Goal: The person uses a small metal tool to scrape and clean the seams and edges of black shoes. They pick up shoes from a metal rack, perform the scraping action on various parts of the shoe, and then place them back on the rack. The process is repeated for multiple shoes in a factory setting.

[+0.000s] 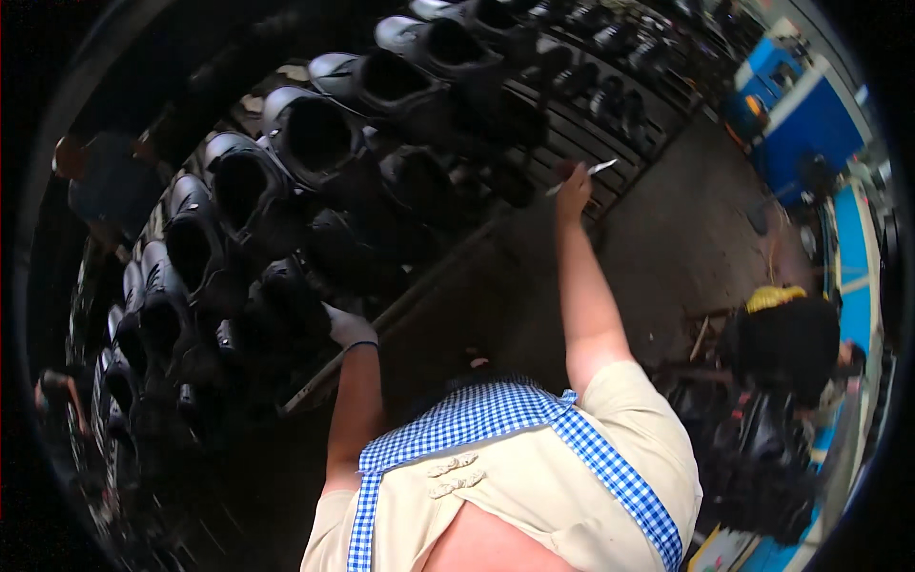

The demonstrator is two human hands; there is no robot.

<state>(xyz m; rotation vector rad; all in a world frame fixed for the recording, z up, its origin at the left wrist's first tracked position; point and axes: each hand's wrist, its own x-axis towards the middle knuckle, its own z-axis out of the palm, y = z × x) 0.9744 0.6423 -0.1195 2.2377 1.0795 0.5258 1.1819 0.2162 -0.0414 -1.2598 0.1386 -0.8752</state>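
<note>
In a white glove, my left hand reaches to the lower edge of a rack, right beside a dark shoe. Its fingers run into shadow, so I cannot make out whether they grip anything. Stretched out ahead, my bare right hand is closed around a slim tool with a whitish, pointed end. The exact kind of tool is too small to tell. Just left of that hand, more black shoes stand in the rack. Large black shoes with shiny toes fill the upper tier.
The slatted metal rack extends to the far right with more shoes on it. A dark floor lies right of my right arm. Blue panels stand beyond. Dark shoes sit at the right, near a person in black. Another person is at the left.
</note>
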